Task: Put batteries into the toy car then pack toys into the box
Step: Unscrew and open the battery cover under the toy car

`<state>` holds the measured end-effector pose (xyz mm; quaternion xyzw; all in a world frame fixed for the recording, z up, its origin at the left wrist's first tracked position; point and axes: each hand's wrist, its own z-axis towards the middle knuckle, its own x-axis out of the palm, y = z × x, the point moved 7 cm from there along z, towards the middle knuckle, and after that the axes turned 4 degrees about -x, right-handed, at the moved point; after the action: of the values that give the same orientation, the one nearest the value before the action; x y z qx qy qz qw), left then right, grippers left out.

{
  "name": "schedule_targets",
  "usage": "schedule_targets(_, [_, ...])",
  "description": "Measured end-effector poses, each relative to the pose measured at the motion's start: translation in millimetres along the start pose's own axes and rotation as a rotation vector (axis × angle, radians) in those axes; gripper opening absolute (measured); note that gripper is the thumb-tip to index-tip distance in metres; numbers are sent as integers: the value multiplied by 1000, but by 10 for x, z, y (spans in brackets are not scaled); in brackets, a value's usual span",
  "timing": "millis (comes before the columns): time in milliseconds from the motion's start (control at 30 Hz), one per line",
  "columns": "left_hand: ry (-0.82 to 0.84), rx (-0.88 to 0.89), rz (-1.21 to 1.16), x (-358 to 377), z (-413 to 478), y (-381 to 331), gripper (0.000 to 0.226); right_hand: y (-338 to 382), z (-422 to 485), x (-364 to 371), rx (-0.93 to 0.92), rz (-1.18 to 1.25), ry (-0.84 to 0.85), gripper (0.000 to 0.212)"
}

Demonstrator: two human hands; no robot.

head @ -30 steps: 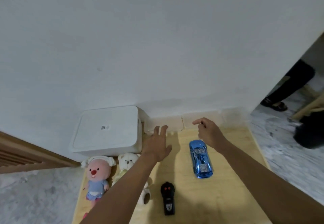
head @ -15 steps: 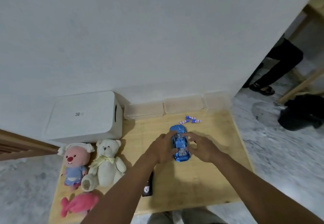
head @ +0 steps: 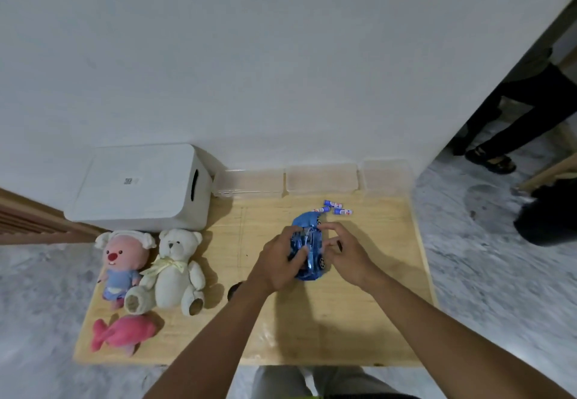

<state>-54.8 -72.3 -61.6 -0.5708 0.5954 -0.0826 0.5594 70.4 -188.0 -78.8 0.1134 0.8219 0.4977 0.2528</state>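
The shiny blue toy car (head: 307, 242) is tipped on its side above the middle of the wooden table (head: 343, 320), one wheel facing right. My left hand (head: 278, 261) grips its left flank. My right hand (head: 346, 251) touches its right side with curled fingers. Three small blue-and-white batteries (head: 335, 207) lie loose just beyond the car. A white lidded box (head: 140, 186) stands at the back left. In front of it sit a pink-faced plush in blue (head: 121, 261), a white teddy bear (head: 176, 270) and a pink fish plush (head: 123, 334).
Clear plastic containers (head: 321, 178) line the wall behind the table. A black remote (head: 233, 291) shows partly beside my left forearm. Another person's dark legs (head: 512, 117) and a dark bag (head: 546, 214) are on the floor to the right.
The view dropped from the wall to the table. Both hands came back from the far edge, closed on the blue car and tipped it onto its side.
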Motion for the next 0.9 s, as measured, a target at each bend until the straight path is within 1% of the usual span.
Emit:
schedule_targets(100, [-12,-30,-110,-70,-35,-87,40,165,-11,-106,-73,15,-45,40])
schedule_targets(233, [-33,-67,-330,-200,-76,-192,34,410,-27,-189,-168,65,-64,23])
schedule_targets(300, [-34,-85,-426,-266,-90,-227,32,490,-60,-199,-182,109,-73,24])
schedule_targets(367, [-21,-85,-478,-325,-107,-271,32,546,-108,-208,-176,126,-109,31])
schedule_targets(433, [15,-80,-518,-387,-154,-345,32,580,-170,-186,-118,159,-115,33])
schedule_targets(533, [70,-71,-534,-518,-243,-448,31,650,-288,-81,-7,284,-16,29])
schedule_targets(633, [89,-48,-483,-634,-290,-463,29,817,-369,-21,-36,300,22,30])
schedule_targets(733, [75,-19,-419,-751,-354,-466,28,1011,-455,-3,-96,242,-40,31])
schedule_targets(800, [55,-3,-433,-836,-399,-477,30,1138,-503,-19,-169,178,-106,38])
schedule_targets(900, [15,31,-439,-955,-437,-486,36,1234,-529,-53,-264,16,-197,47])
